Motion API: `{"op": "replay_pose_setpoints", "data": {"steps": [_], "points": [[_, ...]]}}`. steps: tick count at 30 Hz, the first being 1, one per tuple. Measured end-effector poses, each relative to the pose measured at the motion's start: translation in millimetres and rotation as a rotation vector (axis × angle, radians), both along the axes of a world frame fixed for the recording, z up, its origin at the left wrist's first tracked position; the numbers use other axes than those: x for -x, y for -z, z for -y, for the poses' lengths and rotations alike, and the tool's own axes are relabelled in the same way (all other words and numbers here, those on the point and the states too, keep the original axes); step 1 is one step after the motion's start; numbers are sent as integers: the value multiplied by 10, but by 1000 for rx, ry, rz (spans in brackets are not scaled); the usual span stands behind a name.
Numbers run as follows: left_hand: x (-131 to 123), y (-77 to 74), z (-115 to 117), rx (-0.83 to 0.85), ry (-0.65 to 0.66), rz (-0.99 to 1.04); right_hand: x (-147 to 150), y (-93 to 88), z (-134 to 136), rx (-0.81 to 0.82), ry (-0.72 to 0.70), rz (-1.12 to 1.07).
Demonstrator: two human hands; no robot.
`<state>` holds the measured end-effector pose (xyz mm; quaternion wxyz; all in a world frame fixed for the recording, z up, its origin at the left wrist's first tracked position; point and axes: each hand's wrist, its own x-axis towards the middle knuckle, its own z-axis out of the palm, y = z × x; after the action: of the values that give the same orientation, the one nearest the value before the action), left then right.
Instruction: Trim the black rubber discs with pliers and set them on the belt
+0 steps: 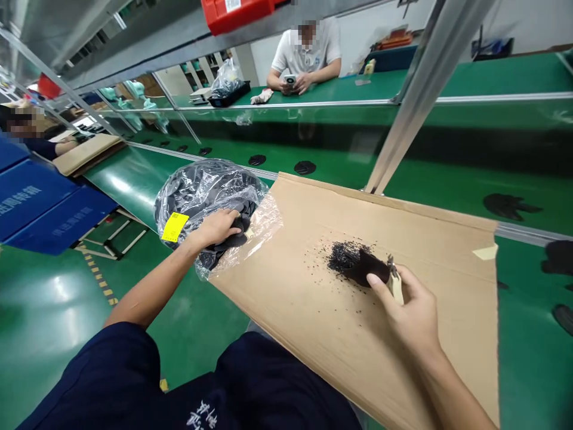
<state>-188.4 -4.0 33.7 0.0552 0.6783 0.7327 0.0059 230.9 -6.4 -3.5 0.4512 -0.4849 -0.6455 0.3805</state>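
Observation:
My left hand [220,227] reaches into the mouth of a clear plastic bag [201,191] full of black rubber pieces, its fingers closed on one black piece [233,240]. The bag carries a yellow label [174,227]. My right hand [409,307] rests on a cardboard sheet [313,310] lying across my lap, pinching a small tool with a pale handle [396,285] against a black piece [364,267]. A pile of black trimmings [342,255] lies just left of that piece.
A green conveyor belt [447,173] runs beyond the cardboard, carrying black pieces [508,206]. A metal post [405,113] rises from its edge. A person in a white shirt [307,54] sits across. Blue crates [40,203] stand at left.

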Motion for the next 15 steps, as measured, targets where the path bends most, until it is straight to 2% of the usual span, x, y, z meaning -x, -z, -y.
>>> {"op": "replay_pose_setpoints", "data": {"steps": [2,4,6,11,15], "points": [[56,-11,4,-12,0,12,14,-27,-2,59,-7,-47],[-3,-31,-11,-24,28,50,26,-44,2,107,-18,-89],[-171,-43,-38,-46,66,239,32,-46,13,148,-29,-139],[-954,24,-100,-27,136,1125,30,23,50,269,1,-282],[-1635,140,-113,74,162,1483,30,83,82,372,45,-376]]}}
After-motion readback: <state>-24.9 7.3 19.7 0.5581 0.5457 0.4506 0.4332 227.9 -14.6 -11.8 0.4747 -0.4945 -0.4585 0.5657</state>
